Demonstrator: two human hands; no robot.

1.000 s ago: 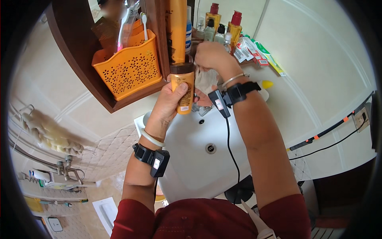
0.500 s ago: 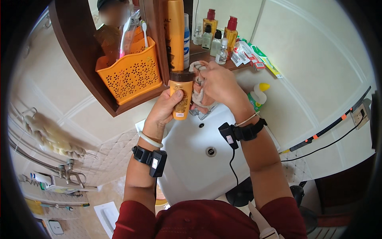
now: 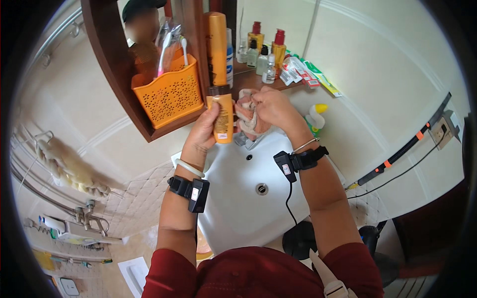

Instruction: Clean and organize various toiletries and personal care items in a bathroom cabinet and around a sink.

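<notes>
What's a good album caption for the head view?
At the sink, left hand holding a bottle, right hand gripping a cloth.

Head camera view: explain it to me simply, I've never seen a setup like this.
There is no machine here, just a person's two bare hands. A wide fisheye camera worn on the head looks down at them, so straight edges bend near the rim. The left hand holds an orange bottle with a dark cap, upright; the right hand grips a bunched cloth. Below is a white sink. Bottles with red tops, among others, stand on the wooden shelf. Black devices are strapped near both wrists.
</notes>
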